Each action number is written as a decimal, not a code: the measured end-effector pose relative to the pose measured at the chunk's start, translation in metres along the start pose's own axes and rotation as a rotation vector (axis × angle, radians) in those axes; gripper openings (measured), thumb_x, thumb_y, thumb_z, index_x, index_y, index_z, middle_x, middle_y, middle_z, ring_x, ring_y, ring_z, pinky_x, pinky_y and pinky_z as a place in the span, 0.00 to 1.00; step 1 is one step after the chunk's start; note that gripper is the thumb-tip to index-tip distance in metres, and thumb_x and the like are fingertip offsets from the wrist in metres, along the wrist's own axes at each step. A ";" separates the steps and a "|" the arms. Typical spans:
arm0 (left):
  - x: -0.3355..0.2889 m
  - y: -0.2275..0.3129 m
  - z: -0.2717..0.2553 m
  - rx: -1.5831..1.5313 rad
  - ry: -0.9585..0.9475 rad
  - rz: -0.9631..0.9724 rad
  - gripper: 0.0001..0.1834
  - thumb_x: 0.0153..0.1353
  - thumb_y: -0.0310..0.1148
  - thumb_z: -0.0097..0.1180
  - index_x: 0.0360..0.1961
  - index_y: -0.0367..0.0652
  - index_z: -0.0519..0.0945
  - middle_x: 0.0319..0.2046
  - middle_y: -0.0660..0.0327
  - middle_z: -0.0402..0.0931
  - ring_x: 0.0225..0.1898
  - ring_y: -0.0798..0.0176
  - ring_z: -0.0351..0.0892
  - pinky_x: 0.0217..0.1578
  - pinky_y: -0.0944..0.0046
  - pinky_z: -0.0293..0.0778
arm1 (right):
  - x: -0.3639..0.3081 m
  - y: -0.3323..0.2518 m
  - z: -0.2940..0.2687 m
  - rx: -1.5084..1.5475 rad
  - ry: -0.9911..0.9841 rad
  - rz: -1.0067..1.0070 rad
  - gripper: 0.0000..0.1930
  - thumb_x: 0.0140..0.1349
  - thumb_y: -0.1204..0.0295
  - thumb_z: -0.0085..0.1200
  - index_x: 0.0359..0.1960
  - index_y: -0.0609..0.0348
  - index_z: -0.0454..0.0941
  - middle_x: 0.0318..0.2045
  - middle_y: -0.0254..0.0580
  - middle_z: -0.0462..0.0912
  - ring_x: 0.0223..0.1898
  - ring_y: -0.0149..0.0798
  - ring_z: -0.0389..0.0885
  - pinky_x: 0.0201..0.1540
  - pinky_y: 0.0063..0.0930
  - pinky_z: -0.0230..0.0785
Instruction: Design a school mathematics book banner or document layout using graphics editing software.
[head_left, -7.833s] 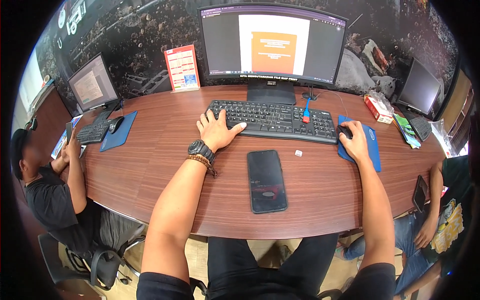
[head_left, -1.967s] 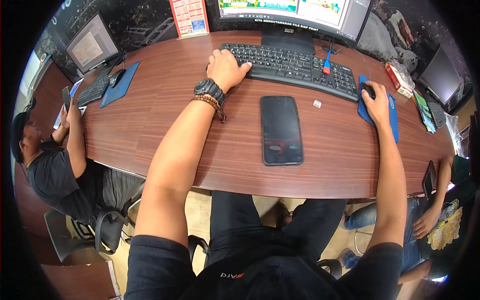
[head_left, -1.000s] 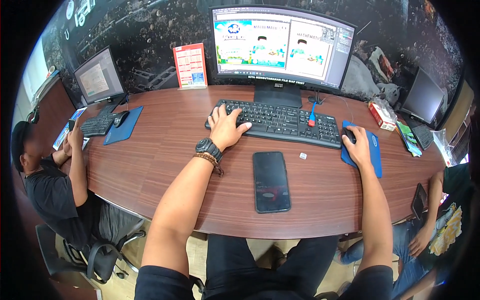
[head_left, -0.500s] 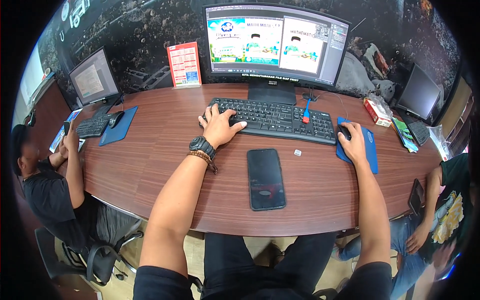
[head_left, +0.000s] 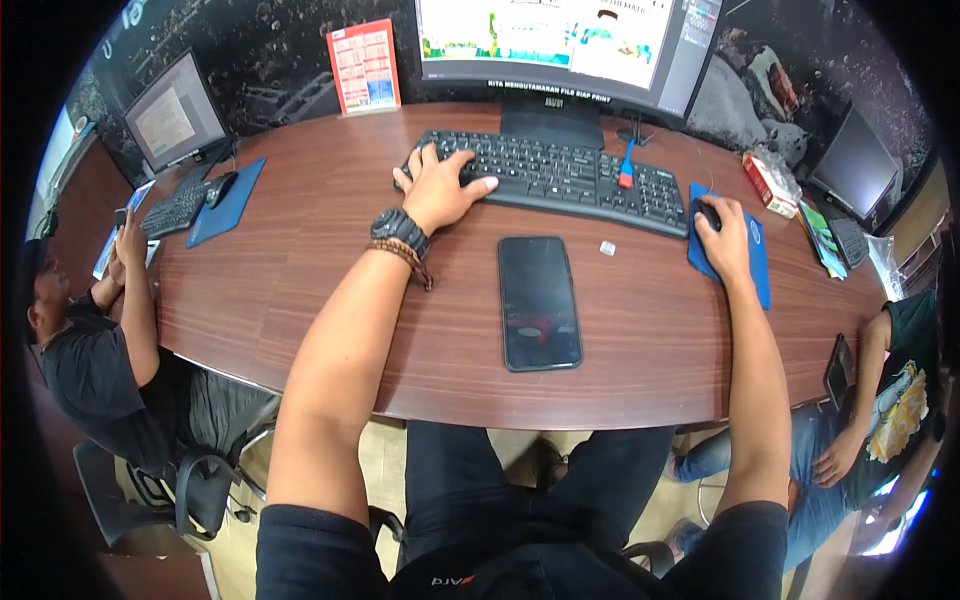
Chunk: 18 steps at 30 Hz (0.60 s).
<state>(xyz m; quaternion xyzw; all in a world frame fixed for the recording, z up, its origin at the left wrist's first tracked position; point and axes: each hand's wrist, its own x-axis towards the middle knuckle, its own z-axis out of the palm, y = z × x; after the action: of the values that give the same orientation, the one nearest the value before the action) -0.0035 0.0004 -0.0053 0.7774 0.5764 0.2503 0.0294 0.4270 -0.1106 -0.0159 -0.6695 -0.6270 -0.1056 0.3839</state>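
Note:
My left hand point(head_left: 438, 192) rests with fingers spread over the left end of a black keyboard point(head_left: 560, 185), its thumb stretched toward the lower edge of the keys. On the right, my right hand point(head_left: 729, 240) curls over a black mouse point(head_left: 709, 214), hiding part of it. Under the mouse lies a blue mouse pad point(head_left: 759, 275). Beyond the keyboard stands a monitor point(head_left: 545, 72) showing colourful page layouts; its top is cut off. A dark-screened smartphone point(head_left: 540, 305) lies face up between my forearms.
A small pale square piece point(head_left: 608, 248) lies near the phone. A blue-and-red plug-like item point(head_left: 626, 172) rests on the keyboard. A red desk calendar point(head_left: 364, 68) and a red-and-white box point(head_left: 770, 185) stand farther back. One person point(head_left: 100, 370) sits left, another point(head_left: 860, 430) right.
The view has tipped downward, so the desk and monitor sit higher in the picture. Both hands keep their places on the keyboard and mouse.

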 end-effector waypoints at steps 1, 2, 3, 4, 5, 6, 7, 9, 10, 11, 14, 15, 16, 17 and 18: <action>0.001 -0.001 0.001 0.006 0.000 0.001 0.36 0.58 0.63 0.60 0.63 0.57 0.76 0.68 0.34 0.58 0.72 0.33 0.49 0.65 0.23 0.41 | 0.001 0.000 0.001 -0.008 0.003 0.011 0.17 0.59 0.66 0.59 0.49 0.58 0.81 0.51 0.53 0.77 0.54 0.54 0.77 0.59 0.42 0.69; 0.001 -0.003 0.001 0.013 -0.008 0.001 0.36 0.58 0.64 0.60 0.63 0.57 0.76 0.67 0.34 0.58 0.72 0.33 0.48 0.65 0.23 0.41 | 0.001 0.000 0.001 -0.011 0.000 0.018 0.17 0.59 0.66 0.59 0.50 0.58 0.81 0.51 0.52 0.77 0.55 0.54 0.77 0.59 0.41 0.69; 0.001 -0.002 0.001 0.012 -0.014 -0.001 0.36 0.58 0.64 0.60 0.63 0.57 0.76 0.67 0.34 0.58 0.72 0.33 0.48 0.65 0.23 0.41 | 0.002 0.000 0.002 -0.013 0.004 0.022 0.17 0.60 0.66 0.59 0.50 0.57 0.81 0.51 0.52 0.77 0.55 0.54 0.77 0.60 0.41 0.68; 0.001 -0.002 0.000 0.015 -0.024 -0.006 0.36 0.58 0.64 0.60 0.63 0.56 0.76 0.68 0.34 0.58 0.73 0.33 0.48 0.65 0.22 0.40 | 0.000 -0.001 0.003 -0.015 0.000 0.024 0.17 0.60 0.66 0.59 0.50 0.57 0.81 0.51 0.52 0.77 0.55 0.54 0.77 0.60 0.41 0.68; 0.001 -0.001 0.000 0.018 -0.033 -0.011 0.37 0.58 0.64 0.60 0.64 0.56 0.76 0.68 0.34 0.58 0.73 0.33 0.47 0.65 0.22 0.40 | -0.001 -0.001 0.003 -0.026 -0.005 0.039 0.18 0.60 0.65 0.59 0.50 0.57 0.81 0.51 0.52 0.77 0.55 0.54 0.77 0.60 0.41 0.68; 0.001 -0.001 0.000 0.010 -0.043 -0.013 0.37 0.59 0.63 0.60 0.64 0.56 0.76 0.68 0.34 0.58 0.73 0.33 0.46 0.65 0.22 0.39 | 0.000 0.000 0.002 -0.036 -0.004 0.053 0.18 0.60 0.65 0.59 0.50 0.56 0.81 0.52 0.52 0.77 0.55 0.53 0.77 0.60 0.41 0.68; 0.001 -0.001 0.001 0.009 -0.040 -0.010 0.37 0.59 0.63 0.60 0.64 0.56 0.76 0.68 0.34 0.58 0.73 0.33 0.46 0.65 0.22 0.39 | 0.000 0.000 0.002 -0.038 0.000 0.052 0.18 0.60 0.65 0.59 0.50 0.56 0.81 0.52 0.52 0.77 0.55 0.53 0.77 0.60 0.41 0.68; 0.000 0.000 0.002 0.003 -0.044 -0.017 0.36 0.59 0.63 0.59 0.64 0.56 0.76 0.68 0.34 0.58 0.73 0.33 0.46 0.65 0.22 0.39 | -0.001 0.001 0.002 -0.038 -0.009 0.055 0.18 0.60 0.64 0.59 0.51 0.55 0.81 0.52 0.52 0.77 0.55 0.53 0.77 0.60 0.41 0.68; 0.000 -0.001 0.002 0.008 -0.048 -0.018 0.36 0.59 0.63 0.59 0.64 0.57 0.75 0.68 0.34 0.58 0.73 0.33 0.46 0.65 0.23 0.39 | -0.001 0.001 0.002 -0.040 -0.007 0.056 0.18 0.60 0.64 0.59 0.51 0.55 0.81 0.52 0.52 0.77 0.55 0.53 0.77 0.60 0.41 0.68; 0.000 -0.001 0.002 0.007 -0.044 -0.014 0.36 0.59 0.63 0.59 0.64 0.57 0.75 0.68 0.34 0.58 0.73 0.33 0.46 0.65 0.23 0.39 | -0.001 0.002 0.001 -0.041 -0.002 0.055 0.18 0.60 0.64 0.59 0.51 0.55 0.81 0.52 0.52 0.77 0.55 0.53 0.77 0.60 0.41 0.68; 0.000 -0.003 0.002 -0.017 -0.034 -0.007 0.37 0.58 0.65 0.59 0.64 0.56 0.75 0.69 0.35 0.56 0.72 0.31 0.46 0.66 0.23 0.36 | -0.001 -0.003 -0.001 -0.021 -0.008 0.076 0.18 0.59 0.64 0.59 0.51 0.56 0.81 0.52 0.53 0.77 0.56 0.53 0.77 0.60 0.41 0.68; 0.000 -0.003 0.002 -0.017 -0.028 -0.002 0.37 0.58 0.65 0.59 0.64 0.56 0.75 0.69 0.35 0.56 0.72 0.31 0.46 0.66 0.23 0.36 | -0.001 -0.003 0.000 -0.021 -0.011 0.075 0.18 0.59 0.64 0.59 0.51 0.56 0.82 0.52 0.53 0.77 0.56 0.53 0.77 0.60 0.41 0.68; 0.000 -0.004 0.002 -0.020 -0.031 -0.006 0.37 0.58 0.65 0.59 0.64 0.56 0.75 0.69 0.35 0.56 0.72 0.31 0.46 0.66 0.23 0.36 | -0.001 -0.003 0.000 -0.021 -0.014 0.075 0.18 0.59 0.64 0.59 0.51 0.56 0.82 0.52 0.53 0.77 0.56 0.54 0.77 0.60 0.41 0.68; -0.001 -0.003 0.003 -0.022 -0.033 -0.010 0.37 0.58 0.65 0.58 0.64 0.56 0.75 0.69 0.36 0.55 0.72 0.32 0.46 0.66 0.23 0.36 | -0.001 -0.003 0.000 -0.022 -0.006 0.073 0.18 0.59 0.64 0.59 0.51 0.56 0.82 0.52 0.53 0.77 0.56 0.54 0.77 0.60 0.41 0.68; -0.002 -0.001 0.001 0.003 -0.036 -0.012 0.37 0.59 0.64 0.59 0.65 0.57 0.74 0.68 0.33 0.57 0.73 0.34 0.46 0.66 0.24 0.37 | -0.001 -0.003 0.000 -0.024 -0.014 0.074 0.18 0.59 0.64 0.59 0.51 0.56 0.82 0.52 0.53 0.77 0.56 0.54 0.77 0.60 0.41 0.68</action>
<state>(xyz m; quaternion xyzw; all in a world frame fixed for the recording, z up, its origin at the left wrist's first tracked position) -0.0048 -0.0009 -0.0073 0.7783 0.5809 0.2351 0.0399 0.4236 -0.1118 -0.0151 -0.6978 -0.6030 -0.0942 0.3750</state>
